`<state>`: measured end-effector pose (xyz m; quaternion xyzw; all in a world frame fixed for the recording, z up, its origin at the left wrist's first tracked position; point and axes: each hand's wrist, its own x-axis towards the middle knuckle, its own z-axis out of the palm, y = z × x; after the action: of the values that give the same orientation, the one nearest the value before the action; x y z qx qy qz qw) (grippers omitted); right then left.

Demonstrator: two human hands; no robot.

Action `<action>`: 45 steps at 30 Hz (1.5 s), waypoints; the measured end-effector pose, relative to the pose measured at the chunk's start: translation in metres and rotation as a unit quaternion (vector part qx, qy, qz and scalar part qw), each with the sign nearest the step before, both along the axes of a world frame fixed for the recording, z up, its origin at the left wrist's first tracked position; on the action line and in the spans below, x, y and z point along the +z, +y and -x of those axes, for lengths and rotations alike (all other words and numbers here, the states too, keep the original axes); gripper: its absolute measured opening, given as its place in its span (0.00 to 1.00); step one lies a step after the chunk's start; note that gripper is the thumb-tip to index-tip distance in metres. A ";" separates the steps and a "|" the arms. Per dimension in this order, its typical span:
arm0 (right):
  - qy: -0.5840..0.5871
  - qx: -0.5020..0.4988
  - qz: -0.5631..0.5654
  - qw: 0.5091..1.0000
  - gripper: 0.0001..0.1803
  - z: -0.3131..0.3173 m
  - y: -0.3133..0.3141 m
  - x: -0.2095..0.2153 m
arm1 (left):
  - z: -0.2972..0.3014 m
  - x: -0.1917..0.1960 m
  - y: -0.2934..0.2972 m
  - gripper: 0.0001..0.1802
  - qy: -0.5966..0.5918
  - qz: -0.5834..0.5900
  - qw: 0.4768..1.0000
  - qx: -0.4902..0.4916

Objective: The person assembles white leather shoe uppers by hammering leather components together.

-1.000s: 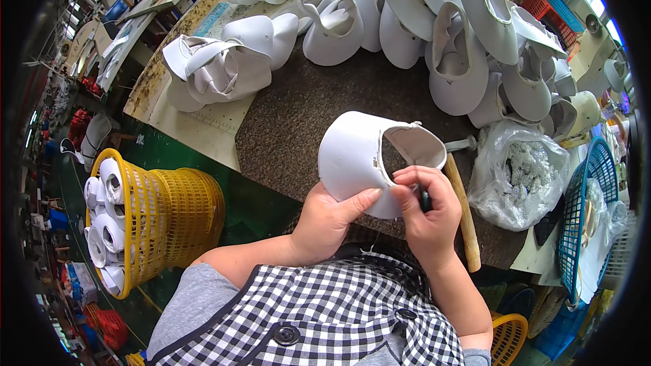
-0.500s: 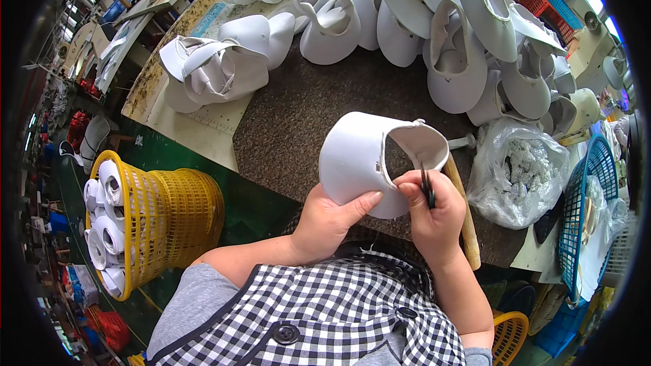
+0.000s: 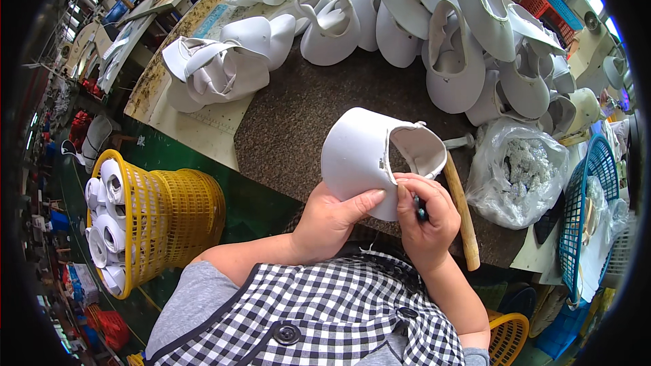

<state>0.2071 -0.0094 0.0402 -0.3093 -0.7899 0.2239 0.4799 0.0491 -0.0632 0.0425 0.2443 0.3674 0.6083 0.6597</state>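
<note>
A white sun visor (image 3: 356, 152) is held up in front of me over the dark table mat. My left hand (image 3: 332, 220) is closed on its lower left part, thumb flat on the outer face. The fingers of my right hand (image 3: 428, 217) pinch the edge of the visor's opening. Tucked in that same hand is a small dark tool (image 3: 422, 213), mostly hidden by the fingers, so its kind is unclear. Just right of the visor lies a hammer (image 3: 464, 217) with a wooden handle, close to my right hand.
Many white visors (image 3: 456, 81) are heaped along the table's far side, with more at the far left (image 3: 230, 71). A clear plastic bag (image 3: 519, 176) of scraps lies at right, beside a blue basket (image 3: 568, 251). Yellow baskets (image 3: 180, 217) with rolled white pieces stand at left.
My right fingers have closed in on the visor's opening edge. The dark pointed tool, which stuck up from them, now lies back in the hand. The left hand keeps its hold.
</note>
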 end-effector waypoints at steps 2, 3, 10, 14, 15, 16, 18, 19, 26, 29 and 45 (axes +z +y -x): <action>0.075 -0.007 0.116 0.990 0.08 0.005 -0.002 -0.001 | 0.004 0.000 0.001 0.15 -0.018 0.021 1.000 -0.003; 0.113 -0.018 0.165 0.980 0.05 0.005 -0.004 0.004 | 0.006 -0.001 0.001 0.15 -0.001 0.027 1.000 0.004; 0.142 0.206 0.569 0.784 0.22 -0.019 -0.008 0.036 | 0.033 -0.008 0.003 0.16 0.077 0.023 0.996 -0.031; 0.047 0.213 0.671 0.708 0.28 -0.018 -0.006 0.039 | 0.030 -0.003 0.003 0.16 0.063 0.026 0.997 -0.033; 0.024 0.213 0.660 0.720 0.28 -0.018 -0.006 0.038 | 0.030 -0.001 0.002 0.16 0.056 0.034 0.997 -0.038; 0.000 0.213 0.649 0.730 0.28 -0.017 -0.005 0.038 | 0.029 -0.001 0.002 0.15 0.050 0.041 0.997 -0.040; 0.007 0.205 0.670 0.713 0.28 -0.017 -0.004 0.036 | 0.029 -0.002 0.001 0.16 0.014 0.046 0.997 -0.054; 0.014 0.197 0.691 0.695 0.27 -0.017 -0.003 0.035 | 0.029 -0.003 0.001 0.17 -0.021 0.051 0.996 -0.067; 0.073 0.194 0.754 0.624 0.27 -0.016 -0.002 0.034 | 0.028 -0.010 0.002 0.12 -0.068 0.071 0.992 -0.084; 0.087 0.190 0.780 0.590 0.26 -0.017 -0.001 0.032 | 0.026 -0.014 0.001 0.14 -0.078 0.049 0.992 -0.090; 0.153 0.174 0.767 0.598 0.23 -0.011 -0.012 0.030 | 0.020 -0.009 -0.001 0.09 0.067 0.005 0.996 -0.057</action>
<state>0.2181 -0.0215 0.0698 -0.3813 -0.2813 0.8708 0.1312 0.0290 -0.0645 0.0332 0.3016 0.3992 0.5504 0.6684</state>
